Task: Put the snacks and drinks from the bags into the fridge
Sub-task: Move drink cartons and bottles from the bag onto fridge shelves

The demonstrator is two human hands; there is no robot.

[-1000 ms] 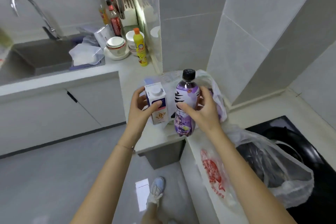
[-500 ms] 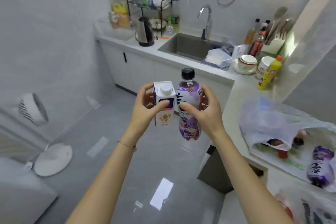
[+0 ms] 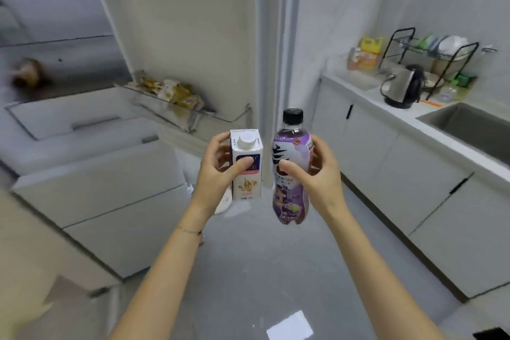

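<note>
Head view, both arms held forward at mid-frame. My left hand (image 3: 218, 176) grips a small white carton (image 3: 248, 188), thumb across its front face and fingers curled behind its left edge. The carton is upright with its cap on top. My right hand (image 3: 314, 176) grips a purple bottle (image 3: 289, 196) at mid-body, thumb on the label and fingers wrapped round the right side. The bottle is upright, black cap on top, its base hanging free below the hand. Carton and bottle sit side by side with a narrow gap between them, both in the air above the floor (image 3: 248, 270). A thin bracelet (image 3: 190, 230) circles the left wrist.

To the left is the fridge (image 3: 91, 190), blurred, with its grey drawer fronts projecting toward me. Behind the carton a clear door shelf (image 3: 193, 116) carries several packets (image 3: 171, 91), and its front rim lies above and to the left of the carton top.

To the right, the counter (image 3: 430, 124) edge runs diagonally above white cabinets (image 3: 392, 171). A kettle (image 3: 400, 88), a dish rack (image 3: 430, 50) and a sink (image 3: 474, 124) are on it, well apart from the bottle.

Between the drawer fronts and the cabinets the floor forms an open lane, wider near me.
</note>
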